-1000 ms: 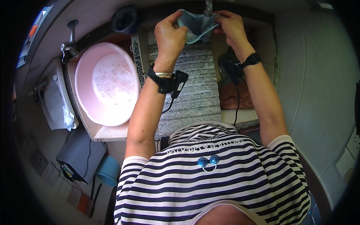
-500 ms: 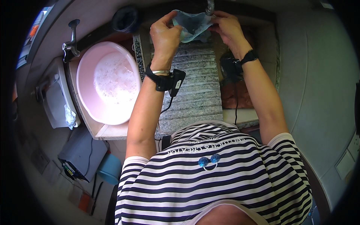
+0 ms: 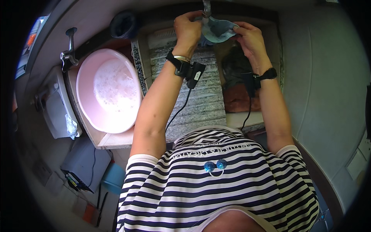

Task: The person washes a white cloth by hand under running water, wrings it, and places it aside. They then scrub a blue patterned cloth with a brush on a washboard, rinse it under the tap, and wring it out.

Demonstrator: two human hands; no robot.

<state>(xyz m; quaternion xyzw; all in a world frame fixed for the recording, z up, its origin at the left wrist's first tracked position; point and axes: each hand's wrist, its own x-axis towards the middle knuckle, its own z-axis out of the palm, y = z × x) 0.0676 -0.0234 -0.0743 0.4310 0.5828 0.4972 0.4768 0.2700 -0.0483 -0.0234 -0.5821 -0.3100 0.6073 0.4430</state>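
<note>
A pale blue wet cloth [image 3: 222, 33] is stretched between my two hands at the far side of the sink, sagging like a pouch. Its left edge is gripped by my left hand [image 3: 188, 33], right beside the metal tap [image 3: 207, 8]. My right hand [image 3: 251, 40] pinches the opposite edge between thumb and fingers. Water appears to run from the tap onto the cloth near my left hand. Beneath my forearms slopes a ridged grey stone washboard [image 3: 197, 98]. The fingertips of my left hand are partly hidden behind the cloth and tap.
At left stands a pink basin [image 3: 83, 89] of sudsy water, under a second tap [image 3: 69, 54]. A dark round container [image 3: 123, 25] sits behind it. Dark and reddish-brown items [image 3: 241, 98] lie in the sink right of the washboard. Cables hang from both wrist devices.
Both hands have shifted right with the cloth relative to the tap. The tap, earlier near my right hand, is now beside my left hand, over the cloth's left part.
</note>
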